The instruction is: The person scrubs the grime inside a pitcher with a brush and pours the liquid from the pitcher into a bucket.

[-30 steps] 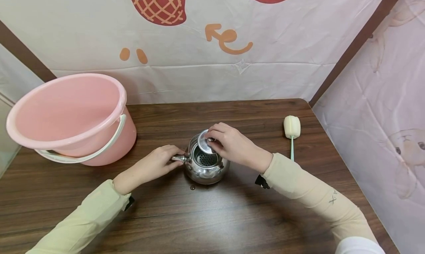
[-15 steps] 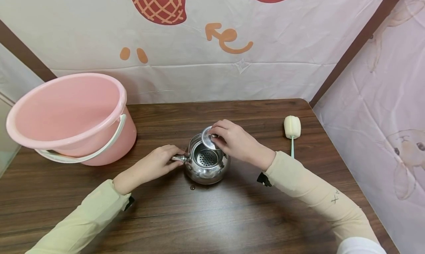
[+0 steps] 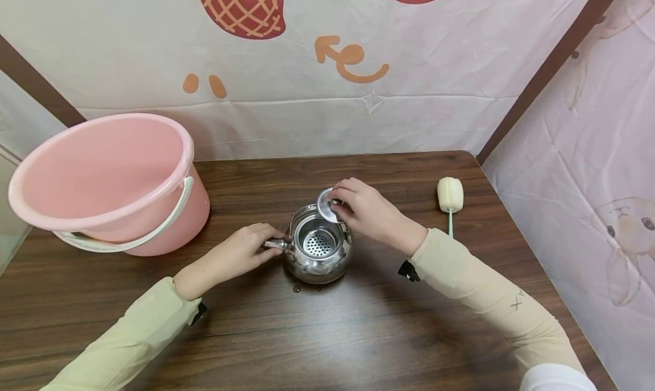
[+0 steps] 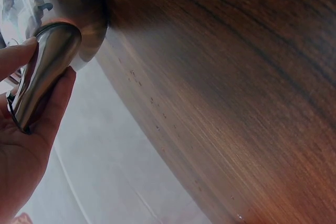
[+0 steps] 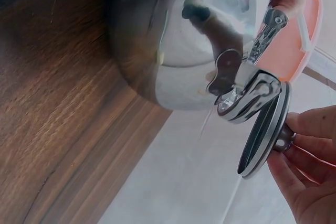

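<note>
A shiny steel teapot (image 3: 317, 270) stands on the table, its mouth uncovered and a perforated strainer (image 3: 318, 243) showing inside. My left hand (image 3: 247, 250) holds the teapot's spout (image 4: 48, 59) from the left, thumb on one side and fingers on the other. With my right hand (image 3: 369, 213) I pinch the dark knob (image 5: 284, 139) of the round steel lid (image 3: 327, 207). Tilted, the lid is raised over the back right of the mouth. The hinged end of the bail handle (image 5: 252, 98) shows close beside the lid in the right wrist view.
A large pink bucket (image 3: 174, 226) with a white handle (image 3: 153, 234) stands at the left. Toward the back right lies a sponge brush (image 3: 450, 195) with a pale green stem. Small water drops (image 3: 297, 288) are in front of the teapot. A printed cloth (image 3: 286, 124) hangs behind the table.
My right hand has moved up and to the right with the lid, uncovering more of the mouth and strainer. The left hand and teapot have stayed in place.
</note>
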`<state>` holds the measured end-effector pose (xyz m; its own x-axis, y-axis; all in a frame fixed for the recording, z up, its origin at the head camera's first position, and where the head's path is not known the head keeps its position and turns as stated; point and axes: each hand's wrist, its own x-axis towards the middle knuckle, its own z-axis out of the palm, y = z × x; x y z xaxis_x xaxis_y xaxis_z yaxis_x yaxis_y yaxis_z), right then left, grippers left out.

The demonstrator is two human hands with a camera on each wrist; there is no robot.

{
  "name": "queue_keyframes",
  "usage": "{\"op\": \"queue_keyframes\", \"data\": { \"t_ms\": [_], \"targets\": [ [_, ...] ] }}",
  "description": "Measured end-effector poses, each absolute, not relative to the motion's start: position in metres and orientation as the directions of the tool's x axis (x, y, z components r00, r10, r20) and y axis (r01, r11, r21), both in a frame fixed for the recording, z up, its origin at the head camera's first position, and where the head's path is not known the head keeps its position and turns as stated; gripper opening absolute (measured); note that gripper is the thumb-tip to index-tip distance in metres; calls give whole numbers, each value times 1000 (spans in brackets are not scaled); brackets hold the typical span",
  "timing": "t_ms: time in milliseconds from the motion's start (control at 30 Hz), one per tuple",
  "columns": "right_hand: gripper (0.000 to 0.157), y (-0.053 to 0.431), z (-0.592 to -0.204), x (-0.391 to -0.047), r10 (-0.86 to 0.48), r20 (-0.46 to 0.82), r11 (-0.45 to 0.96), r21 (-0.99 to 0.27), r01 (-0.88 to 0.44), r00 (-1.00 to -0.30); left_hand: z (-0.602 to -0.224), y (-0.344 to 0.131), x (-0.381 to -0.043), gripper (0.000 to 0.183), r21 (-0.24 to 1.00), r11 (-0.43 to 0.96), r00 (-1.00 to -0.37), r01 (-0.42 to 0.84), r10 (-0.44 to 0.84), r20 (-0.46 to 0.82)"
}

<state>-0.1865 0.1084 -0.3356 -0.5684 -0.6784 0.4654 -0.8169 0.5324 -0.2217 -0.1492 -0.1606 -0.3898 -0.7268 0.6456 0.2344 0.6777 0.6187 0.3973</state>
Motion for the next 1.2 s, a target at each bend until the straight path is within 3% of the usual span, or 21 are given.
{"op": "queue_keyframes", "data": {
  "t_ms": [1200],
  "targets": [
    [13, 126, -343, -206, -613, 427, 635, -236, -736, -665, -389, -159, -146, 20, 400, 624, -733, 671, 642, 227]
  ]
}}
